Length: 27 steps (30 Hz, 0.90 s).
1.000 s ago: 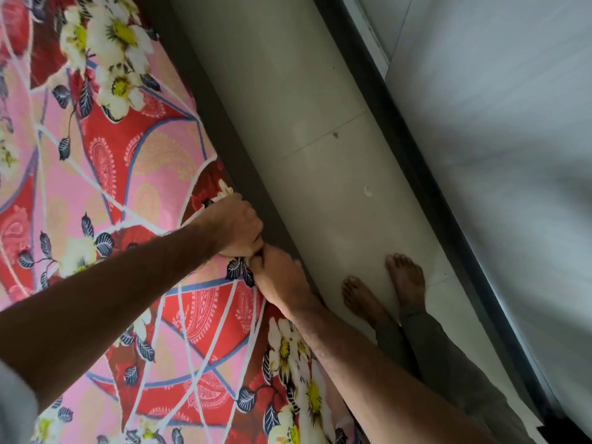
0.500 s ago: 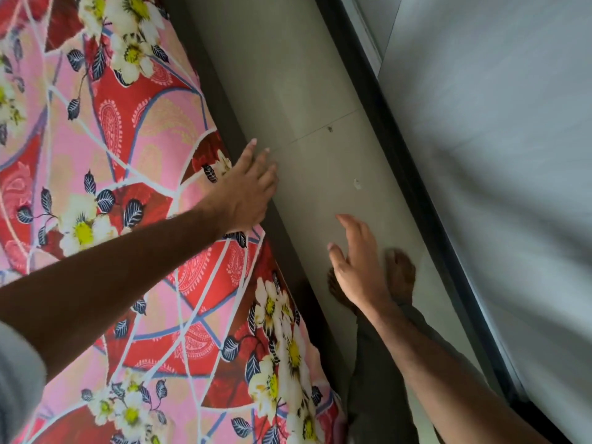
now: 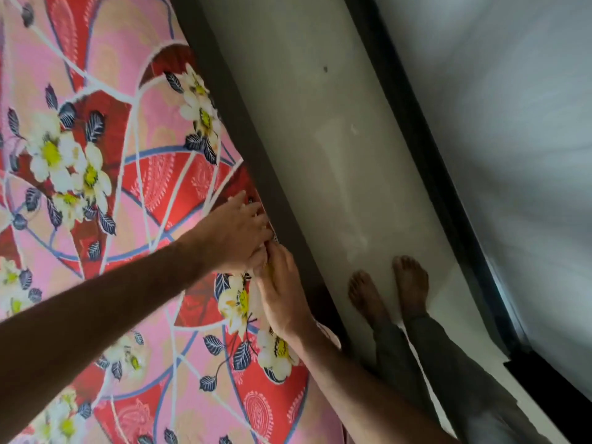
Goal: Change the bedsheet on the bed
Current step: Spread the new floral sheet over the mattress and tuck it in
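**Bedsheet at the bed's edge**

Bedsheet (image 3: 134, 174) with red and pink shapes and white flowers lies spread over the bed. Both hands meet at its side edge, next to the dark bed frame (image 3: 253, 149). The left hand (image 3: 237, 238) lies on the sheet with its fingers bent down over the edge. The right hand (image 3: 282, 293) is just below it, touching it, and its fingers curl into the cloth at the edge. Two bare feet (image 3: 387, 293) stand on the pale floor (image 3: 320, 123) beside the bed.
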Each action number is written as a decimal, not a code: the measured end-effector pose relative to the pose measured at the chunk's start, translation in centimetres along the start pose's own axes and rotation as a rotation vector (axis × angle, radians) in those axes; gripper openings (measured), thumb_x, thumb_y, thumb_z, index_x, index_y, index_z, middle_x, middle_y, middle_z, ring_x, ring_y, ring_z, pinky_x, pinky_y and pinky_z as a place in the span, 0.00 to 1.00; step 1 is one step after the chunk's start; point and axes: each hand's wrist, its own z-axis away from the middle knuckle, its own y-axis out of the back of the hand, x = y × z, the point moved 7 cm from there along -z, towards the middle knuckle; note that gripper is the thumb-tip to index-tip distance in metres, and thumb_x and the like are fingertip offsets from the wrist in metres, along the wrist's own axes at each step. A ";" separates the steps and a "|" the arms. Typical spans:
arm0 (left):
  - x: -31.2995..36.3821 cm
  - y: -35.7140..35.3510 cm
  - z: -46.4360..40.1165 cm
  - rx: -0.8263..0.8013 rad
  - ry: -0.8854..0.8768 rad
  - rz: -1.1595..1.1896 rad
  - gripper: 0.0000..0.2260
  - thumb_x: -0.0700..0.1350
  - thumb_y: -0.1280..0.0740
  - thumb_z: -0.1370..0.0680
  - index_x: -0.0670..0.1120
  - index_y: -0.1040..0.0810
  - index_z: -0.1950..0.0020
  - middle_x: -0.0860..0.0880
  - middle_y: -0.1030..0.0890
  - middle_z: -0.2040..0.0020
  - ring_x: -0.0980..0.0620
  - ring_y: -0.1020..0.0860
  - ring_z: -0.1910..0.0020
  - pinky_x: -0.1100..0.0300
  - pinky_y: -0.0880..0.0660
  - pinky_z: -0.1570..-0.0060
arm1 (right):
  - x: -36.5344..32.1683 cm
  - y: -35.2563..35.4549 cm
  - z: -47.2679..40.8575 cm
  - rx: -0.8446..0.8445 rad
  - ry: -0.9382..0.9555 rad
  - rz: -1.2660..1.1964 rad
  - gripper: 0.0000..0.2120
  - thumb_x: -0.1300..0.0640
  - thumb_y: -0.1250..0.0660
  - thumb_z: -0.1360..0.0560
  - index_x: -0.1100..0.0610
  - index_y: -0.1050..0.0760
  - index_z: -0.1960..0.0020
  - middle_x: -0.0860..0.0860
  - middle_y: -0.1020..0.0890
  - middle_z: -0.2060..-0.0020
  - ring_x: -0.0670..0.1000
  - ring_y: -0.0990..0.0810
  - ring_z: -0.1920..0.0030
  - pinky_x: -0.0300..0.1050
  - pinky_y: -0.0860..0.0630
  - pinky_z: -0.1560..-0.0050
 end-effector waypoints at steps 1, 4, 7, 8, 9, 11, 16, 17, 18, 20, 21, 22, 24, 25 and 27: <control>0.2 0.1 -0.7 -0.011 -0.015 -0.030 0.24 0.60 0.52 0.19 0.52 0.24 0.35 0.48 0.22 0.35 0.43 0.25 0.35 0.41 0.35 0.33 | 0.5 0.1 -0.5 0.000 -0.024 -0.028 0.25 0.37 0.50 0.17 0.47 0.36 0.25 0.46 0.30 0.30 0.44 0.31 0.31 0.52 0.28 0.33; 0.5 0.1 -1.8 -0.033 -0.048 -0.079 0.23 0.61 0.51 0.19 0.52 0.23 0.38 0.49 0.23 0.39 0.45 0.24 0.41 0.45 0.32 0.38 | 1.7 0.5 -1.8 -0.046 -0.051 -0.011 0.19 0.44 0.50 0.17 0.49 0.31 0.31 0.49 0.27 0.35 0.45 0.28 0.36 0.53 0.27 0.35; 0.8 0.2 -1.9 -0.098 -0.050 -0.109 0.23 0.61 0.52 0.18 0.51 0.23 0.37 0.49 0.24 0.38 0.46 0.26 0.40 0.47 0.31 0.38 | 3.1 0.7 -2.3 -0.107 -0.121 -0.013 0.15 0.49 0.48 0.17 0.51 0.29 0.35 0.51 0.25 0.38 0.49 0.27 0.40 0.54 0.27 0.36; 0.7 0.2 -1.8 -0.114 -0.046 -0.111 0.23 0.61 0.52 0.17 0.51 0.23 0.37 0.49 0.24 0.38 0.46 0.26 0.40 0.48 0.31 0.38 | 3.1 0.7 -2.6 -0.127 -0.150 -0.013 0.16 0.48 0.48 0.18 0.51 0.28 0.37 0.52 0.25 0.39 0.49 0.26 0.41 0.55 0.27 0.37; 0.8 0.2 -1.9 -0.106 -0.047 -0.110 0.23 0.61 0.51 0.17 0.51 0.22 0.38 0.50 0.23 0.39 0.47 0.26 0.40 0.48 0.31 0.39 | 3.1 0.6 -2.8 -0.142 -0.166 -0.011 0.16 0.47 0.48 0.20 0.50 0.27 0.39 0.52 0.24 0.41 0.50 0.25 0.42 0.57 0.26 0.39; 0.8 0.4 -2.2 -0.036 -0.049 -0.106 0.23 0.60 0.51 0.18 0.52 0.20 0.42 0.51 0.21 0.43 0.47 0.27 0.43 0.49 0.31 0.42 | 2.4 0.6 -3.2 -0.183 -0.179 0.082 0.18 0.43 0.50 0.23 0.50 0.27 0.44 0.52 0.21 0.45 0.53 0.22 0.45 0.58 0.25 0.43; 0.7 0.4 -2.1 0.109 -0.033 -0.045 0.25 0.57 0.56 0.20 0.49 0.21 0.51 0.50 0.20 0.58 0.48 0.25 0.60 0.51 0.25 0.52 | 3.3 2.8 -3.8 -0.292 -0.184 0.413 0.18 0.44 0.44 0.20 0.47 0.29 0.33 0.51 0.33 0.34 0.55 0.35 0.34 0.53 0.39 0.38; 0.6 0.5 -2.1 0.132 -0.023 -0.024 0.26 0.57 0.58 0.20 0.48 0.23 0.46 0.49 0.20 0.58 0.48 0.24 0.62 0.51 0.23 0.54 | 3.7 3.9 -3.7 -0.271 -0.182 0.356 0.20 0.45 0.42 0.22 0.46 0.28 0.32 0.51 0.33 0.34 0.55 0.35 0.34 0.54 0.38 0.34; 0.8 0.6 -2.1 0.155 -0.015 -0.010 0.26 0.57 0.58 0.20 0.47 0.25 0.40 0.48 0.21 0.56 0.48 0.23 0.62 0.51 0.22 0.54 | 4.4 5.3 -3.3 -0.211 -0.183 0.284 0.23 0.47 0.41 0.25 0.47 0.27 0.30 0.52 0.32 0.35 0.55 0.33 0.33 0.55 0.36 0.31; 1.1 0.8 -2.0 0.172 0.004 -0.034 0.23 0.57 0.54 0.18 0.46 0.30 0.33 0.47 0.21 0.50 0.47 0.20 0.57 0.49 0.22 0.46 | 5.8 8.9 -1.7 -0.016 -0.194 0.178 0.28 0.54 0.40 0.28 0.53 0.28 0.28 0.55 0.30 0.35 0.57 0.30 0.33 0.55 0.32 0.30; 1.8 1.1 -1.7 0.178 0.004 -0.082 0.21 0.57 0.50 0.17 0.46 0.30 0.32 0.46 0.21 0.46 0.46 0.19 0.53 0.47 0.25 0.40 | 6.6 10.6 -0.2 0.079 -0.186 0.160 0.28 0.56 0.40 0.29 0.55 0.28 0.28 0.56 0.30 0.35 0.56 0.29 0.33 0.55 0.31 0.31; 2.9 1.8 -1.2 0.193 -0.001 -0.134 0.20 0.57 0.46 0.17 0.46 0.29 0.32 0.45 0.21 0.44 0.45 0.19 0.48 0.44 0.29 0.34 | 7.1 12.0 1.8 0.157 -0.172 0.165 0.28 0.57 0.41 0.29 0.56 0.29 0.29 0.55 0.29 0.35 0.55 0.28 0.34 0.56 0.30 0.31; 6.2 3.0 0.5 0.229 -0.013 -0.135 0.20 0.57 0.44 0.18 0.46 0.28 0.33 0.45 0.21 0.41 0.44 0.21 0.42 0.41 0.31 0.33 | 7.9 13.3 6.5 0.229 -0.139 0.195 0.26 0.59 0.41 0.27 0.54 0.29 0.29 0.52 0.28 0.35 0.52 0.28 0.35 0.55 0.28 0.33; 8.3 3.4 1.3 0.246 -0.025 -0.098 0.20 0.58 0.44 0.18 0.46 0.27 0.34 0.45 0.21 0.41 0.44 0.22 0.42 0.42 0.29 0.35 | 8.2 13.3 9.0 0.233 -0.112 0.206 0.24 0.59 0.40 0.26 0.53 0.29 0.29 0.50 0.28 0.35 0.50 0.27 0.35 0.53 0.28 0.33; 13.5 3.7 3.3 0.257 -0.072 0.003 0.18 0.56 0.44 0.19 0.46 0.23 0.40 0.45 0.21 0.47 0.44 0.21 0.47 0.44 0.27 0.42 | 8.6 12.0 14.1 0.203 -0.041 0.217 0.21 0.62 0.39 0.24 0.52 0.28 0.32 0.47 0.26 0.38 0.48 0.27 0.36 0.52 0.28 0.34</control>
